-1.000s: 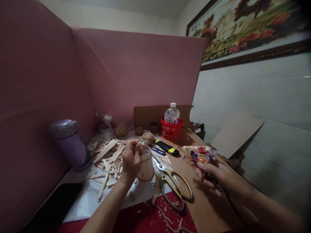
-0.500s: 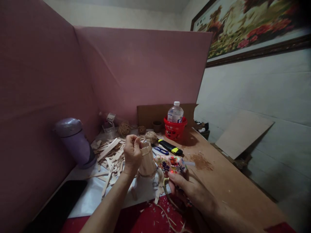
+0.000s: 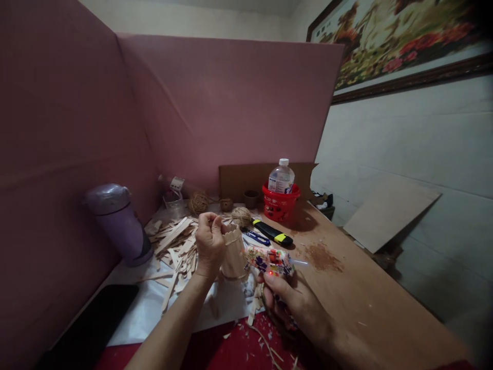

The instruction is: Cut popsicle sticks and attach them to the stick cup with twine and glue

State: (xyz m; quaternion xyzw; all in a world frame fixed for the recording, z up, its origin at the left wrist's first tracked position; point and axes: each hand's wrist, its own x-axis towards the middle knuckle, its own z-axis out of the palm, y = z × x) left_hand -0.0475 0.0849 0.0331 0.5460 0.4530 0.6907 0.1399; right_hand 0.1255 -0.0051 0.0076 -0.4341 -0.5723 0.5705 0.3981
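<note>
A small cup made of upright craft sticks [image 3: 233, 255] stands on the white sheet, with a scalloped upper rim and a band near its base. My left hand [image 3: 210, 241] is closed against the cup's left side, its fingertips pinched near the rim. What lies in that pinch is hidden. In my right hand [image 3: 295, 300] is a floral-patterned glue gun [image 3: 265, 259] with a red light lit. Its nozzle points left at the cup, and a clear glue stick [image 3: 300, 263] juts from its back end.
Loose craft sticks [image 3: 175, 246] are heaped left of the cup. Behind it are a ball of twine [image 3: 241, 217], blue snips [image 3: 256, 237], a black-and-yellow cutter [image 3: 272, 232] and a red bucket [image 3: 281, 204] with a bottle. A purple tumbler [image 3: 119, 226] and black phone [image 3: 92, 324] stand left.
My right hand and the glue gun have shifted slightly left, bringing the nozzle closer to the cup. My left hand stays pinched at the rim. The view has shifted a little.
</note>
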